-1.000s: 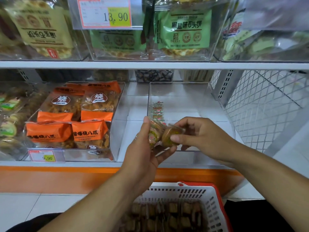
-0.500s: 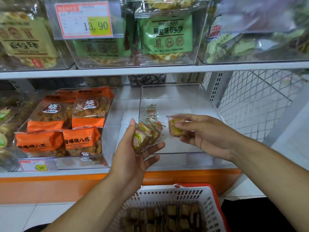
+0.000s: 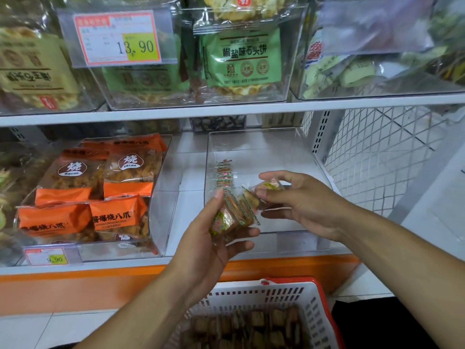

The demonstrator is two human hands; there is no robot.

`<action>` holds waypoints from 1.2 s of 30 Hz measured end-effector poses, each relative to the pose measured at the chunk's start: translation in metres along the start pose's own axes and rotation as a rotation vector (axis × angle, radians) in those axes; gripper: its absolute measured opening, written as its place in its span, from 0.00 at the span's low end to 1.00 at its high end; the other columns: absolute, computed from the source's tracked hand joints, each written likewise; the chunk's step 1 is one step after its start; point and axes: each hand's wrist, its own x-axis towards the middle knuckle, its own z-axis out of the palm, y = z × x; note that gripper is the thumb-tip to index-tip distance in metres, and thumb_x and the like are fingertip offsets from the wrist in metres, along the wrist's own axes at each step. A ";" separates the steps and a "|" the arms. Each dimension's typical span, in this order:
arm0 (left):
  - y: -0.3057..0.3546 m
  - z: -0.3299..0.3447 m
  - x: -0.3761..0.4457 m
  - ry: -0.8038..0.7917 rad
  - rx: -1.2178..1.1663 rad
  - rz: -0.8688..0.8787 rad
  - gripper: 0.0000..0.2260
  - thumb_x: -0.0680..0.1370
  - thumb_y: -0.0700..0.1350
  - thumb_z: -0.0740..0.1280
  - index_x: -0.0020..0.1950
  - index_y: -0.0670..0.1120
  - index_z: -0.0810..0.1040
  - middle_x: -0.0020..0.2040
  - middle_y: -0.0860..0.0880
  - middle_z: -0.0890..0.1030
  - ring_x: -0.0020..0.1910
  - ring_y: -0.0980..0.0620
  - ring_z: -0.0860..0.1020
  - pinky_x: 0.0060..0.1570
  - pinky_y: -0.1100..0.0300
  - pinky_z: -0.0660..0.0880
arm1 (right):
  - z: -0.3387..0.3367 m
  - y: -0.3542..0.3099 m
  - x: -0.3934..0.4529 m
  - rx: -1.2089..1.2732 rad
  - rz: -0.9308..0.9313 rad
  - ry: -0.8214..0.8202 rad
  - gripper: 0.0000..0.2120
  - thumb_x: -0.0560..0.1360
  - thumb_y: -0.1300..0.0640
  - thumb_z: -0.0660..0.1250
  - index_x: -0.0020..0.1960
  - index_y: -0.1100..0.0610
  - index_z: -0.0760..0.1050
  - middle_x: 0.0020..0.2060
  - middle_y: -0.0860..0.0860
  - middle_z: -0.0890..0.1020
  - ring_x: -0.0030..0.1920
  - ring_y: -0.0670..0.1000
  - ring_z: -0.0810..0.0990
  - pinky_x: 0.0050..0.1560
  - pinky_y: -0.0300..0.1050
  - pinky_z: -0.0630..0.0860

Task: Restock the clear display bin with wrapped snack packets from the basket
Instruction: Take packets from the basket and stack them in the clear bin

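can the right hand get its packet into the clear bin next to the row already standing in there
Probably yes. The right hand pinches one packet just above the clear bin, whose top is open. The floor beside the standing row looks bare.

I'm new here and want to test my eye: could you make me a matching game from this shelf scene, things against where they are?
Things:
1. stack of packets
2. single packet
3. orange bags
4. basket

Places:
A. bin on the left
B. pinched in the right hand
C. below the shelf, near the camera
D. held in the left hand

Pairs: 1-D, 2-B, 3-A, 4-C
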 end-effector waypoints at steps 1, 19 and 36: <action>0.000 0.001 0.000 -0.003 0.003 -0.014 0.24 0.75 0.61 0.67 0.56 0.43 0.86 0.54 0.39 0.85 0.43 0.45 0.84 0.39 0.56 0.82 | -0.001 0.001 0.000 -0.014 0.002 -0.016 0.26 0.66 0.58 0.78 0.63 0.56 0.77 0.49 0.58 0.87 0.47 0.54 0.87 0.46 0.44 0.82; 0.000 0.007 0.009 0.136 -0.056 -0.034 0.24 0.76 0.61 0.68 0.59 0.42 0.85 0.56 0.39 0.86 0.54 0.42 0.86 0.43 0.56 0.83 | -0.007 0.014 0.020 -0.335 -0.113 0.078 0.18 0.75 0.66 0.72 0.61 0.50 0.77 0.45 0.49 0.87 0.45 0.49 0.86 0.44 0.43 0.77; 0.015 -0.026 0.023 0.519 -0.262 0.006 0.18 0.78 0.62 0.69 0.52 0.47 0.82 0.39 0.46 0.86 0.34 0.52 0.84 0.26 0.63 0.77 | 0.048 0.060 0.106 -1.214 -0.087 0.034 0.24 0.71 0.66 0.70 0.64 0.58 0.67 0.53 0.55 0.80 0.47 0.53 0.78 0.39 0.42 0.71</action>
